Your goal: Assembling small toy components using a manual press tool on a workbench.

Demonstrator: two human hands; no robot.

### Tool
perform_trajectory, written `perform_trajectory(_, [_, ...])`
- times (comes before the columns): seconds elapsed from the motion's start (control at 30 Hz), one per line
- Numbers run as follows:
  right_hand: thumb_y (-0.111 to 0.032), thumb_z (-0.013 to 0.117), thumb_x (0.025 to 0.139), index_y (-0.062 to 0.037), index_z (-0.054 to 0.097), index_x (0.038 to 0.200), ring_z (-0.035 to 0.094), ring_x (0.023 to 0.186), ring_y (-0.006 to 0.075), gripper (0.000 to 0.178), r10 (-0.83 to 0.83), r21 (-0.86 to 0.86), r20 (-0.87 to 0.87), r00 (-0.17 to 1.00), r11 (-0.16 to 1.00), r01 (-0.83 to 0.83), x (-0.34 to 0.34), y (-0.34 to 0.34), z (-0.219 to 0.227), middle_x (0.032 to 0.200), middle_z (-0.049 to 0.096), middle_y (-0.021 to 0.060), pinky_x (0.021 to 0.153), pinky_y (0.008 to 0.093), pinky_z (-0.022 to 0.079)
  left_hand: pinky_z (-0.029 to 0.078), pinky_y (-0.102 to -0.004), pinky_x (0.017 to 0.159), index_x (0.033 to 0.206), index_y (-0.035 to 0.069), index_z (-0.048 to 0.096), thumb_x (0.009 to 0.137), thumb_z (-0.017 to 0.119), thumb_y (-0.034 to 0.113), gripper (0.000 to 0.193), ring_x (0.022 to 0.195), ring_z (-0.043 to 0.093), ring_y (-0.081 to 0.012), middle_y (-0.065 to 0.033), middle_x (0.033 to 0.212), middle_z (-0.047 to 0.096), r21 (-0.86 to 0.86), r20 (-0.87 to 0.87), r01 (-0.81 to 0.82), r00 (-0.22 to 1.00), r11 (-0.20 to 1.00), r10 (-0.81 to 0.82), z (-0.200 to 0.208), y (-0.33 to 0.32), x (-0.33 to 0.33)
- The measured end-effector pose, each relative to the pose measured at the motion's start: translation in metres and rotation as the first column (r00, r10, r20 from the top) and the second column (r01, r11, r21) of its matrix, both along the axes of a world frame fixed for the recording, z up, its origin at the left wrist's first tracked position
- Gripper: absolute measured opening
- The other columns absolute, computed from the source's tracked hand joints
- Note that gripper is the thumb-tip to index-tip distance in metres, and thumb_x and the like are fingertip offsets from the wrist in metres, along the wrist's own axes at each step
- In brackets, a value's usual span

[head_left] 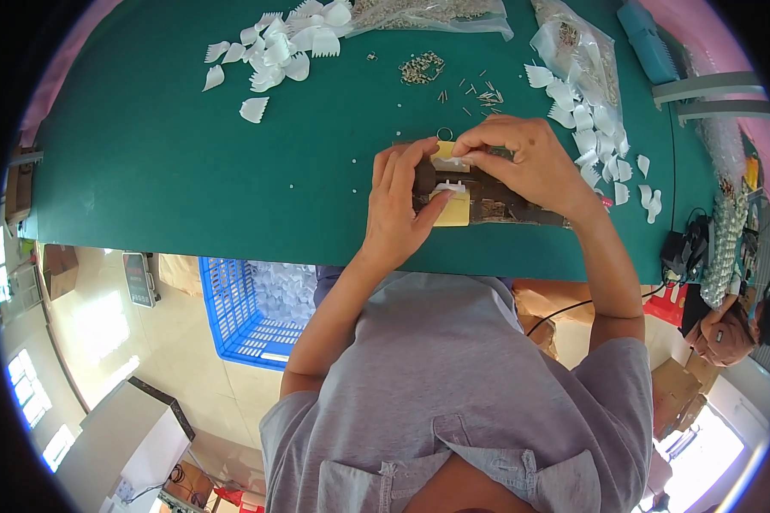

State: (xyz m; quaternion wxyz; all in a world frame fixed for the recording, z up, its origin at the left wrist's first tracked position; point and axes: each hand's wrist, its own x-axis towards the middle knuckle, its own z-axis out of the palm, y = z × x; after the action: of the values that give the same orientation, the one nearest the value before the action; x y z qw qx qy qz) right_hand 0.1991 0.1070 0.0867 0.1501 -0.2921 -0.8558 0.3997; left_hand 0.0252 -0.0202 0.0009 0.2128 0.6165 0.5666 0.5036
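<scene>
A dark brown fixture (496, 211) with yellow blocks (452, 214) lies on the green table in front of me. White toothed pieces (451, 186) sit in the gap between the blocks. My left hand (399, 201) grips the fixture's left end, its fingers at the far block and its thumb on the near one. Over the far yellow block, my right hand (526, 158) is closed in a pinch; what lies between its fingertips is too small to make out. A small metal ring (444, 134) rests just beyond the fixture.
White toothed plastic pieces (278, 51) are heaped at the far left, with more (586, 128) at the right. Small springs (421, 67) and metal pins (488, 94) lie beyond my hands. Clear bags (577, 43) line the back. A blue basket (231, 316) stands below the table edge.
</scene>
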Motion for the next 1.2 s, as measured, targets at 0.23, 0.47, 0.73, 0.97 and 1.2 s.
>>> perform_trajectory(0.23, [-0.013, 0.071, 0.091, -0.0067, 0.075, 0.1, 0.071, 0.085, 0.025, 0.012, 0.124, 0.028, -0.04, 0.991, 0.992, -0.123, -0.003, -0.004, -0.012, 0.091, 0.076, 0.0061, 0.077, 0.0366, 0.057, 0.049, -0.0442, 0.099, 0.144, 0.006, 0.051, 0.077, 0.08, -0.001, 0.073, 0.117, 0.055, -0.0339, -0.0107, 0.122, 0.066, -0.048, 0.077, 0.022, 0.997, 0.999, -0.018, -0.002, -0.002, 0.002])
perform_trajectory(0.47, [-0.008, 0.075, 0.087, -0.0062, 0.074, 0.101, 0.069, 0.086, 0.0273, 0.013, -0.101, -0.054, -0.131, 0.986, 0.994, 0.095, 0.005, -0.03, -0.02, 0.096, 0.074, 0.0082, 0.076, 0.038, 0.057, 0.047, -0.0438, 0.1, 0.144, 0.008, 0.052, 0.078, 0.08, -0.002, 0.073, 0.117, 0.055, -0.0322, -0.0071, 0.118, 0.069, -0.091, 0.119, 0.058, 0.992, 0.994, -0.047, -0.003, -0.003, -0.001])
perform_trajectory(0.73, [0.001, 0.086, 0.068, -0.0066, 0.071, 0.089, 0.063, 0.09, 0.0272, 0.027, -0.098, 0.595, -0.219, 0.971, 0.775, 0.212, 0.008, -0.056, -0.038, 0.095, 0.067, 0.0047, 0.076, 0.0388, 0.053, 0.047, -0.0434, 0.096, 0.119, 0.008, 0.063, 0.077, 0.082, 0.0, 0.047, 0.114, 0.055, -0.033, -0.0065, 0.112, 0.067, -0.027, -0.054, 0.058, 0.997, 0.998, -0.059, 0.002, 0.001, -0.005])
perform_trajectory(0.97, [0.004, 0.083, 0.069, -0.0053, 0.069, 0.089, 0.064, 0.089, 0.0281, 0.025, -0.125, 0.525, -0.241, 0.962, 0.817, 0.238, 0.005, -0.057, -0.041, 0.093, 0.067, 0.0059, 0.074, 0.0386, 0.053, 0.048, -0.0425, 0.092, 0.109, 0.006, 0.066, 0.074, 0.086, 0.002, 0.04, 0.113, 0.055, -0.0324, -0.0071, 0.109, 0.066, -0.011, -0.051, 0.102, 0.993, 0.995, -0.103, 0.004, 0.01, -0.009])
perform_trajectory(1.2, [0.003, 0.082, 0.079, -0.0021, 0.071, 0.097, 0.066, 0.089, 0.0211, 0.022, -0.217, 0.169, -0.262, 0.94, 0.949, 0.266, 0.016, -0.048, -0.031, 0.095, 0.07, 0.0054, 0.075, 0.0331, 0.054, 0.049, -0.0425, 0.092, 0.108, 0.006, 0.067, 0.075, 0.085, 0.002, 0.038, 0.113, 0.056, -0.0321, -0.0073, 0.109, 0.066, -0.013, -0.016, 0.103, 0.995, 0.995, -0.103, 0.002, 0.01, -0.009])
